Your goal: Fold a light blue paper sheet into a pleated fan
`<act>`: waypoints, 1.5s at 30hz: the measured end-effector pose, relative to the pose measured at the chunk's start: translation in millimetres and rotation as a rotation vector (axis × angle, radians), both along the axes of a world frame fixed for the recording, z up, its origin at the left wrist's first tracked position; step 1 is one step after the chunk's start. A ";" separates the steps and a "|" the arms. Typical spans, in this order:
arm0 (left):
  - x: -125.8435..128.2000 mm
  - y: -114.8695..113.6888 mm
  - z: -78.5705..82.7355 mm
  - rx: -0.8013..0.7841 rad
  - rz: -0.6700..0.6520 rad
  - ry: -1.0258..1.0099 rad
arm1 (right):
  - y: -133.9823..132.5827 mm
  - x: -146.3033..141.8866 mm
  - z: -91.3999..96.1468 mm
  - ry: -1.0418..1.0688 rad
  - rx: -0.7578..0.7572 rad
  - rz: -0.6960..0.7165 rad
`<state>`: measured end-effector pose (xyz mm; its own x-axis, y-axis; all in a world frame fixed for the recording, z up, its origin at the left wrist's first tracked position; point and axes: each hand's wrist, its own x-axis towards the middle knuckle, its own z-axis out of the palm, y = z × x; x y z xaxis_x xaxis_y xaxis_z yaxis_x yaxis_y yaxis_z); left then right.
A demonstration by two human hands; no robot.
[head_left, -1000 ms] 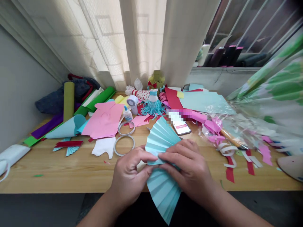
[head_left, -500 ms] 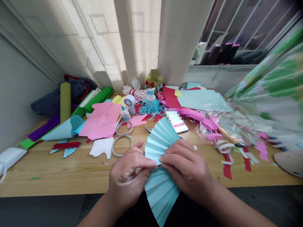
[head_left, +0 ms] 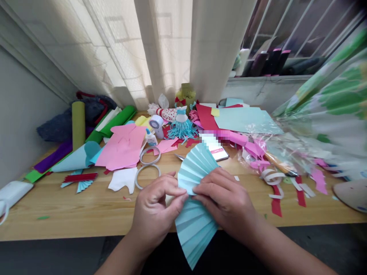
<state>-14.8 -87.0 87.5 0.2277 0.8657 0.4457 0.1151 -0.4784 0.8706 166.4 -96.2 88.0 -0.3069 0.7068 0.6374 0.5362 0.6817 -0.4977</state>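
You have your left hand (head_left: pixel 156 212) at the lower centre of the frame, fingers curled and thumb on top, pinching the gathered middle of a pleated light-blue paper fan (head_left: pixel 197 166). Your right hand (head_left: pixel 226 198) lies across the same gathered section from the right, its fingers (head_left: pixel 212 187) closed over the paper and their tips meeting the left hand's at the fold. Neither hand is spread. The fan sits between your hands, just above the lower edge of the wooden tabletop (head_left: pixel 71 214), with one pleated half fanning up and the other hanging down past the table edge. Directly above it, the tips of a pair of scissors (head_left: pixel 180 156) show beside the upper half, and a smartphone (head_left: pixel 220 154) lies just right of them, partly under the fan. To the left of your left hand are two rings of tape (head_left: pixel 149 175) and a white paper cut-out (head_left: pixel 123 179). Farther up, near the centre of the frame, stand a glue bottle (head_left: pixel 151 138) and a fringed blue paper figure (head_left: pixel 181 128), while a pink paper sheet (head_left: pixel 122 147) lies at centre left. Crumpled clear plastic wrap (head_left: pixel 258 152) lies at right.
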 end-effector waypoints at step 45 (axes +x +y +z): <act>-4.9 6.9 15.3 0.186 -0.191 0.083 | -3.5 7.2 22.7 -0.077 0.071 0.079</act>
<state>-19.7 -80.1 102.8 0.4213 0.7087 0.5659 0.0752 -0.6491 0.7570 173.6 -99.6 110.8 -0.4098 0.6324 0.6574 0.5144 0.7554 -0.4060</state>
